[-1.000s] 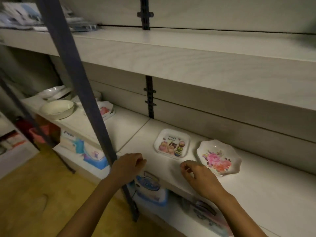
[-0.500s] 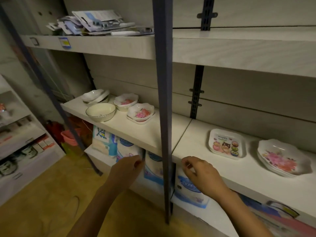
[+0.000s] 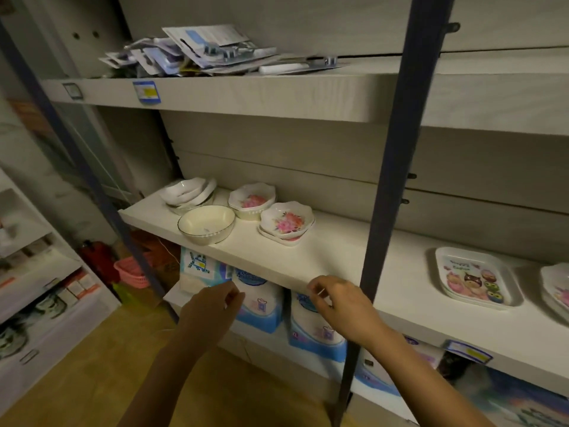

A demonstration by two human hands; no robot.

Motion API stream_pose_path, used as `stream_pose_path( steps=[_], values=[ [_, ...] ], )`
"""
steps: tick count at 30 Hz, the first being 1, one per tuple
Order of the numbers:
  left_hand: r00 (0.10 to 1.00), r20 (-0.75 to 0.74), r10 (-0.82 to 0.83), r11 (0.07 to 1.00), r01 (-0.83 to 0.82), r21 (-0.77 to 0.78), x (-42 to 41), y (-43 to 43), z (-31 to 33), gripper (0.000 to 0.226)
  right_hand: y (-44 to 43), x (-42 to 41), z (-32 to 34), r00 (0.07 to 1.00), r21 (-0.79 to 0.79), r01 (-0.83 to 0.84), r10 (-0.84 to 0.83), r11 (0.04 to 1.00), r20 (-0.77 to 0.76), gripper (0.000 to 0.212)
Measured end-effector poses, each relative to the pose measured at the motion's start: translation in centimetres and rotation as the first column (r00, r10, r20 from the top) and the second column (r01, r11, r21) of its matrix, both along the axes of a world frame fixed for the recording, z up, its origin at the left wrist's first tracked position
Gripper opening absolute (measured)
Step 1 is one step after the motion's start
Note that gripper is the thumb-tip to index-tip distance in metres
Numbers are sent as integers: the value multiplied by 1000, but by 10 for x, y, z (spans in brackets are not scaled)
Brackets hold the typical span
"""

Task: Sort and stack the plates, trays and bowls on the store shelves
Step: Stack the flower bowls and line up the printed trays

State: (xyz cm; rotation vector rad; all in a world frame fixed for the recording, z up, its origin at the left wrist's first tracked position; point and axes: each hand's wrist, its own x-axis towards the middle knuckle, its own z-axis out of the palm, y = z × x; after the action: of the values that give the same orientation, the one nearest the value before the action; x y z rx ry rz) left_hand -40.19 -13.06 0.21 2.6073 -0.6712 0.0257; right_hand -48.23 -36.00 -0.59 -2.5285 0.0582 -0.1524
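Both hands hang in the air at the front of the middle shelf [image 3: 326, 257], and neither grasps anything. The left hand [image 3: 212, 306] is released, fingers loosely curled, just below the shelf's front edge and in front of the blue-and-white packs [image 3: 261, 303] stored underneath. The right hand [image 3: 341, 303] is loose too, thumb and forefinger drawn near each other; its fingertips sit at the shelf's front edge, though whether they touch the board cannot be told. Up and beyond the left hand, close to the shelf's front, stands a cream bowl [image 3: 206, 224] with a dark rim line. Behind that bowl, farther from the hand, lies a leaning pile of white dishes [image 3: 189, 191]. Straight beyond the gap between the two hands sit flowered bowls [image 3: 252, 200] nested together, and nearer the right hand a flowered dish [image 3: 288, 221] rests on top of other shallow dishes. These pieces cluster close together, well beyond both hands. A dark post [image 3: 400, 180] rises just right of the right hand — the wrist crosses in front of it. Past the post, well to the right of that hand, a square tray [image 3: 475, 280] with cartoon animals lies flat on the same shelf, and beside it, cut off by the edge of the view, is another flowered plate [image 3: 558, 291]. High above both hands the top shelf [image 3: 246, 94] carries a heap of flat packets [image 3: 200, 50] and a blue price tag [image 3: 147, 91] on its front. Down to the left of the left hand a pink basket [image 3: 131, 271] sits near the floor.
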Motion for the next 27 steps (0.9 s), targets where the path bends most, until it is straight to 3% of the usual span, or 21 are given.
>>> stream_pose_path(
  steps=[5, 9, 15, 19, 27],
  values=[
    [997, -79, -22, 1000, 21, -11, 65, 7, -7, 21, 3, 71, -8, 996, 37, 83, -82, 996, -23, 23],
    [991, -127, -35, 999, 36, 0, 125, 5, -6, 29, -5, 133, -15, 964, 20, 255, -252, 967, -87, 28],
    [985, -163, -61, 998, 64, 13, 205, -8, -10, 32, -29, 212, -30, 836, -22, 493, -480, 870, -267, 44],
    [973, -212, -92, 995, 100, 27, 235, -21, -16, 35, -37, 243, -42, 741, -115, 551, -547, 827, -389, 56],
    [926, -316, -206, 972, 231, 44, 277, -35, -22, 26, -27, 271, -50, 611, -275, 607, -659, 745, -438, 35]
  ],
)
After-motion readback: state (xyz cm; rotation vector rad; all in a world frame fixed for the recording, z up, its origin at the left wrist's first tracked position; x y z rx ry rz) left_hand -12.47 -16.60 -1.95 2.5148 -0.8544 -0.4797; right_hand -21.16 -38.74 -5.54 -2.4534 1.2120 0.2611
